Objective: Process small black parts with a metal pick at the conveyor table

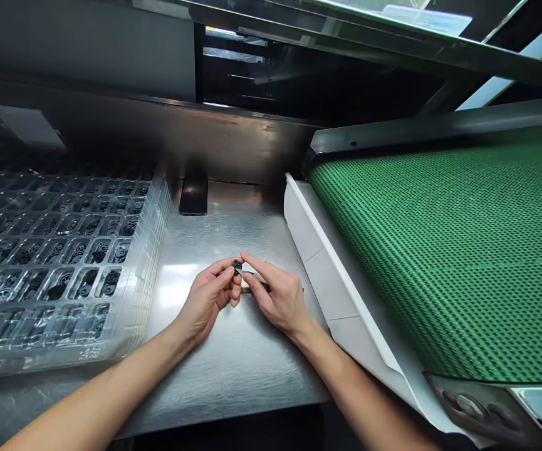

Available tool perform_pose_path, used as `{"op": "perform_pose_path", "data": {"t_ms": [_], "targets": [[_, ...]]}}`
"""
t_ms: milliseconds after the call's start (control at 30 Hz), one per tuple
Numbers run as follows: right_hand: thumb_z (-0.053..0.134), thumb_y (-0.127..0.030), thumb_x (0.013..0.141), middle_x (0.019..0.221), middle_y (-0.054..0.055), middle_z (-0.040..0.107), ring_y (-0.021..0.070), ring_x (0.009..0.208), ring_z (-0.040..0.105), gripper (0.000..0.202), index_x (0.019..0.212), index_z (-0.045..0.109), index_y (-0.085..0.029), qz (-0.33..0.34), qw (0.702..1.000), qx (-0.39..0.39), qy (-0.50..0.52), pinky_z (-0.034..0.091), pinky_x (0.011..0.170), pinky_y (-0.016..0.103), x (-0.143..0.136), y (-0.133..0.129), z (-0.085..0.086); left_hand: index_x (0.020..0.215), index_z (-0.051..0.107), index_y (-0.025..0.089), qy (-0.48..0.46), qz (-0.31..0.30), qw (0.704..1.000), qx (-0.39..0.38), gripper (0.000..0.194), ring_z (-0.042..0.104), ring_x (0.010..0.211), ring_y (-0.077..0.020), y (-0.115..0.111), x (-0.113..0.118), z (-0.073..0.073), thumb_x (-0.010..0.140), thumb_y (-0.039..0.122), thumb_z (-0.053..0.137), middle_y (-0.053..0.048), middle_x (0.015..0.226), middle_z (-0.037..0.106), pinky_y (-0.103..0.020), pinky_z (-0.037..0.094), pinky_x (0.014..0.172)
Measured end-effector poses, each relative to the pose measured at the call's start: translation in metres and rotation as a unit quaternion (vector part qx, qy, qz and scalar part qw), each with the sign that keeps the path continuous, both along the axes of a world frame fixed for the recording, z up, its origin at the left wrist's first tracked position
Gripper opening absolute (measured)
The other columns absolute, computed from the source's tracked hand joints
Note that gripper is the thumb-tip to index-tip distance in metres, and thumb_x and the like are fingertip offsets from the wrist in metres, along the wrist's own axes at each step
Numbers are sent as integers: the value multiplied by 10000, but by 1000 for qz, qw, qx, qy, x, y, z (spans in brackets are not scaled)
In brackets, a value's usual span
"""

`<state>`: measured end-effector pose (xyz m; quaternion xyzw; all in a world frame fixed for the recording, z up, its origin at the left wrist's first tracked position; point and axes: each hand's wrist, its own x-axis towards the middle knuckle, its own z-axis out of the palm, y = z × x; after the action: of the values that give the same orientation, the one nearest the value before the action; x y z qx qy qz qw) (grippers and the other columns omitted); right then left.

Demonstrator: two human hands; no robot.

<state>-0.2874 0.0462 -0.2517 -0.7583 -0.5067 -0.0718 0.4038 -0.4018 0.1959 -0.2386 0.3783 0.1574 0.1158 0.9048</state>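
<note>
1. Brushed-metal workbench (pixel 233 369) spans the foreground under bright glare, where a person works bare-handed, forearms reaching in from the near edge.

2. At center, the left hand (pixel 202 300) pinches a small black part (pixel 237 265) narrowly between thumb and fingers, just above the bench. The right hand (pixel 280 297) grips a slim pointed tool (pixel 248 273), its tip at the part and its forefinger stretched close to the left fingertips.

3. Work on this piece appears under way, judging by the tool at its face; the piece is not yet set down. What has been done to it, and how much is left, cannot be told (the part is tiny and half hidden by fingers).

4. To the left, stacked clear plastic trays (pixel 151 250) hold dark wheel-like parts (pixel 109 282) in many pockets. Whether those are finished or waiting is unclear.

5. To the right, a white guard (pixel 317 269) rises beside the right forearm, limiting room on that side; the trays bound the other. Beyond the guard slopes a textured green conveyor belt (pixel 440 238).

6. Farther back, a flat black phone-like slab (pixel 193 196) lies near a metal back panel (pixel 233 138), well apart from the hands, beneath a dark opening (pixel 261 75).
</note>
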Motion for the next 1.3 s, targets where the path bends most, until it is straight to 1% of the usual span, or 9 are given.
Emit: {"op": "perform_pose_path", "data": {"t_ms": [267,467,700,833,900,1000,1067,1167,1300], "targets": [[555,-371,1182,1104,73,777,217,822,722,357,1494,670,-241,2,1000,19,12,525,770,340,2,0,-1,1192,783,110,-1,-2,1000,4,433,565,638,-111,1,0,0,867,363,914,-40,831,656,-216,470,560],[562,-361,1172,1005,41,786,194,743,706,397,1538,621,-219,11,1000,10,9,496,690,324,-1,1,-2,1208,778,106,0,1,1000,-8,455,579,633,-115,1,1,-1,859,358,925,-41,812,663,-220,478,565],[562,-344,1179,1034,34,794,189,770,719,381,1529,627,-209,11,1000,20,-9,496,720,319,1,0,-1,1228,778,96,3,-2,1000,-7,472,560,633,-110,2,1,0,861,358,921,-35,805,645,-217,463,560],[558,-349,1186,1096,47,788,196,837,729,351,1494,653,-210,8,1000,22,-12,512,774,326,2,0,-1,1246,783,97,1,-7,1000,1,479,553,629,-107,2,0,2,865,357,914,-32,813,634,-213,450,547],[563,-348,1184,1122,52,787,201,864,737,338,1481,659,-217,7,1000,28,-11,517,791,330,3,0,-1,1235,789,101,0,-11,1000,2,465,551,626,-106,2,0,2,866,357,912,-31,814,631,-212,450,545],[580,-341,1173,1084,52,789,208,860,743,326,1462,663,-217,-8,999,42,2,521,774,333,3,1,0,1207,795,114,-4,-20,1000,4,416,564,638,-109,2,0,1,886,360,892,-36,834,636,-214,462,555],[597,-342,1161,1066,58,783,205,831,735,302,1415,681,-203,-22,998,56,19,522,755,332,2,0,3,1199,794,123,-5,-27,1000,4,400,576,642,-112,2,0,1,891,362,884,-41,852,644,-219,471,560],[654,-344,1129,1021,48,764,177,741,688,195,1238,728,-201,-25,995,84,49,505,689,312,1,0,7,1195,790,135,-3,-32,999,4,409,589,637,-116,1,0,1,880,377,891,-42,861,654,-224,474,559],[732,-309,1073,834,-5,686,150,644,590,113,1014,730,-213,-3,992,98,76,428,608,292,-2,2,9,1200,778,137,-4,-48,998,35,456,591,626,-124,-1,0,2,868,427,896,-38,834,659,-233,477,556]]}}
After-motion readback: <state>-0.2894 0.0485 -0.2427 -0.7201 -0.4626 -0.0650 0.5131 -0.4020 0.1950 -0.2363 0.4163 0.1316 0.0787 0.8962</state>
